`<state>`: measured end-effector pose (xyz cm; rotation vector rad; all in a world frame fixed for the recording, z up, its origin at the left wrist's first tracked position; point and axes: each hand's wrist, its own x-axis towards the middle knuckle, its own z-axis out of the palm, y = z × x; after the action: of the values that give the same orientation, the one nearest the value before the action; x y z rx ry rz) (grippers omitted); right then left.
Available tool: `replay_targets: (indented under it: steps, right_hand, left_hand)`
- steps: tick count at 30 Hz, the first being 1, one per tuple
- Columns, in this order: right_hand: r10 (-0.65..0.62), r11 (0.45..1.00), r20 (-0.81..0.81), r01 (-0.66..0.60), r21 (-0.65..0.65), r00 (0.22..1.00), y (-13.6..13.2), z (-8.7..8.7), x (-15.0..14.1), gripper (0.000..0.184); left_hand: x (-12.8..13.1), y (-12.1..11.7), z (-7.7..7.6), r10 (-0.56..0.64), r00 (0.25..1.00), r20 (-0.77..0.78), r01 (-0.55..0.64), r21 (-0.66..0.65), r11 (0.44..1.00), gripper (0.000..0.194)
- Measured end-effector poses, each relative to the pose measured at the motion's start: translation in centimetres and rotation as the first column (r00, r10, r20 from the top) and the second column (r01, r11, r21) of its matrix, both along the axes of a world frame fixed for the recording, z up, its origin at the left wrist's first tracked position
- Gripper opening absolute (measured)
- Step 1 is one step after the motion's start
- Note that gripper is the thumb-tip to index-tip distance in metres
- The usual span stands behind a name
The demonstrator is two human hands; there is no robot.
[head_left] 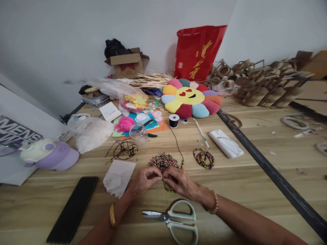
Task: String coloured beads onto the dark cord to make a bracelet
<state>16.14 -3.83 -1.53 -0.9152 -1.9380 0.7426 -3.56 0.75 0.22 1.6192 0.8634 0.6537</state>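
My left hand (146, 177) and my right hand (180, 180) meet fingertip to fingertip, both pinched closed. A tiny bead shows where the fingertips meet, partly hidden by them. From the right fingers hangs a black cord strung with coloured beads (170, 190), looping beneath that hand. The cord runs back past more strung beads (182, 163) to a black spool with a white top (174, 120). Just beyond my fingers lies a heap of loose multicoloured beads (163, 160). Scissors with pale handles (168, 217) lie open on the table in front of me.
A coiled bead strand (204, 159) and a white power bank-like block (226, 143) lie to the right. Left are black cord scraps (124, 149), crumpled paper (119, 177), a black phone-like slab (74, 209) and a cap (56, 154). A clear jar (138, 134) and flower cushion (190, 98) stand behind.
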Motion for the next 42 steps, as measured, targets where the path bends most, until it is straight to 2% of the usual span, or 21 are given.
replay_targets:
  steps: [4, 16, 24, 30, 35, 38, 42]
  right_hand:
    - [-0.004, 1.0, -0.013, 0.004, 0.027, 1.0, 0.0, 0.0, 0.0, 0.011]
    - [-0.008, 1.0, -0.003, 0.008, 0.018, 1.0, 0.0, 0.2, 0.0, 0.01]
    - [-0.017, 1.0, 0.0, 0.017, 0.024, 1.0, 0.1, 0.1, 0.0, 0.012]
    - [-0.016, 1.0, 0.04, 0.016, 0.009, 0.999, 0.0, 0.6, 0.0, 0.007]
    - [0.026, 0.999, 0.239, -0.034, 0.029, 0.971, 0.1, 1.7, 0.4, 0.007]
    - [0.022, 0.998, 0.415, -0.044, 0.043, 0.91, 0.2, 2.6, 0.8, 0.007]
    - [0.054, 0.998, 0.548, -0.066, 0.004, 0.835, 0.5, 3.9, 1.4, 0.006]
  left_hand:
    - [-0.1, 0.1, 0.0, -0.016, 1.0, -0.004, 0.016, 0.064, 0.998, 0.018]
    - [-0.1, 0.0, 0.0, -0.017, 0.998, -0.061, 0.025, 0.13, 0.991, 0.013]
    - [0.0, 0.0, 0.3, -0.019, 0.994, -0.108, 0.053, 0.321, 0.946, 0.011]
    - [0.2, -0.1, 0.8, -0.035, 0.988, -0.152, 0.092, 0.383, 0.919, 0.014]
    - [-0.1, 0.1, 1.2, -0.035, 0.986, -0.165, 0.095, 0.37, 0.924, 0.012]
    - [-0.3, 0.3, 1.3, -0.018, 0.99, -0.14, 0.068, 0.363, 0.929, 0.012]
    - [-0.7, 0.4, 1.5, 0.023, 0.993, -0.113, 0.014, 0.32, 0.947, 0.014]
